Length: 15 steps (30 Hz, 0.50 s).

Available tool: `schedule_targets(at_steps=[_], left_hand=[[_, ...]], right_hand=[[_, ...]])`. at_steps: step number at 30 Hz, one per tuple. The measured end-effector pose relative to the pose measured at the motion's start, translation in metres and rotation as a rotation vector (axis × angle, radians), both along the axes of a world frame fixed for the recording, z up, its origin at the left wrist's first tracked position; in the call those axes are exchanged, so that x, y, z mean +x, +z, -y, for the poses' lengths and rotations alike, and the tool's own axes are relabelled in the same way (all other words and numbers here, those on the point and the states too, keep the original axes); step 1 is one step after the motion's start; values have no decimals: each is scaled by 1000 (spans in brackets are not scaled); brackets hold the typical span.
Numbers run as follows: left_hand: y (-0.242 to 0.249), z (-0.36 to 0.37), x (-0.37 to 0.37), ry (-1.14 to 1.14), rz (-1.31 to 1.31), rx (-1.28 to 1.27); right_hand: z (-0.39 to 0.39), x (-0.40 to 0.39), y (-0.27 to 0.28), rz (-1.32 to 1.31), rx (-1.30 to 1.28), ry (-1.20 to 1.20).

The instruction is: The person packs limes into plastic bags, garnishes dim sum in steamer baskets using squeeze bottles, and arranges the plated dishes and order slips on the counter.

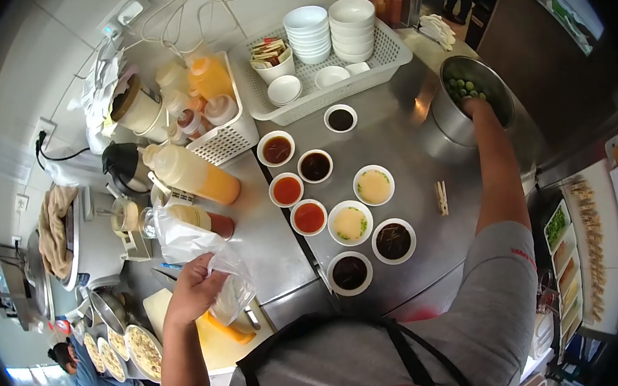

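My left hand [198, 285] is closed on the gathered top of a see-through plastic bag [235, 291], which hangs over the cutting board [212, 348]. On that board lie a knife with an orange handle [227, 329] and a dark blade. My right hand [472, 107] reaches into a tall metal pot [444, 126] of small round green fruits [466, 87]; its fingers are hidden among them. Between my arms stand several small white bowls of sauce: red ones [309, 217], pale yellow ones with green bits [350, 223] and dark brown ones [394, 241].
A wooden clothespin [442, 198] lies on the steel counter [422, 271]. Behind the bowls stands a grey basket [386, 70] of stacked white bowls [307, 31]. Squeeze bottles [197, 175] crowd the left side. Plates of food [144, 352] and another person [105, 380] appear farther left.
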<state>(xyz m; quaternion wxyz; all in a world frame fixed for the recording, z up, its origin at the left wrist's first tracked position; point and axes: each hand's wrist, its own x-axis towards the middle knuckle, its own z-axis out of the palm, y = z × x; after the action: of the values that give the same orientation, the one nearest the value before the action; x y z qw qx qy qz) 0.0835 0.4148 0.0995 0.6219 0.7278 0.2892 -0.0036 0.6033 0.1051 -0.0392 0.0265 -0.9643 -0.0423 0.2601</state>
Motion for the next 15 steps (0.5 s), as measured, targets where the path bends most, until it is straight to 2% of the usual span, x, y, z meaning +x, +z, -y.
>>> schedule_targets(at_steps=[4,10,15], left_hand=[[-9,-3,-5,-25,-8,-47],[-25,-1,-10,-15,-68,-43],[-33,0,-8,-16,-86,-49]], right_hand=[[3,15,-22,123,57,-121],[13,41,-49,57,126,7],[14,39,-41,34,-35,71]])
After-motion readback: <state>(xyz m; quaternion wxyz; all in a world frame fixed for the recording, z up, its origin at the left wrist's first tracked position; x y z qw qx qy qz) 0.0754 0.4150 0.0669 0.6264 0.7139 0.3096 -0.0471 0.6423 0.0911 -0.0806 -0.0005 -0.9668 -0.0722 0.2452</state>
